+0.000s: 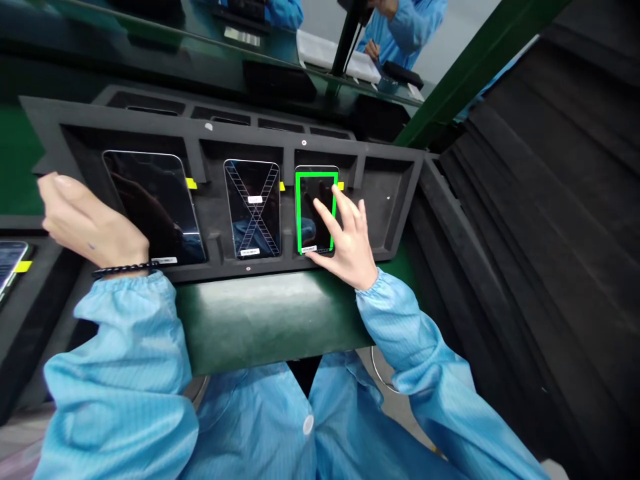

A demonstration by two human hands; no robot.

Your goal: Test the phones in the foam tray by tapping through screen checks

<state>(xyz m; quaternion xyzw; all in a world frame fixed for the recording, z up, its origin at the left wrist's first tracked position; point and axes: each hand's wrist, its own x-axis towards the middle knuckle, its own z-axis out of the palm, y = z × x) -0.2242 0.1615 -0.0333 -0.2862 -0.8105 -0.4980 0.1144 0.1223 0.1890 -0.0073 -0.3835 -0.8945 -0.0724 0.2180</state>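
Observation:
A black foam tray [213,250] lies before me with several compartments, its far side raised. My left hand [90,220] is closed around the tray's left end, its fingertips hidden. Close beside it sits a large dark-screened tablet [155,200]. In the middle compartment is a device with a crossed ladder pattern [255,220] on its screen. My right hand [347,237] spreads its fingers over a smaller phone [313,193] whose screen has a thick green border. A fingertip is at that border's right side, and the thumb is near the phone's lower edge.
Another foam tray [145,100] stands behind. At the left, a further tray holds a phone [13,263]. Stacked black trays [560,200] rise on the right beside a green post [480,73]. Across a glass pane, people in blue sleeves [415,30] work.

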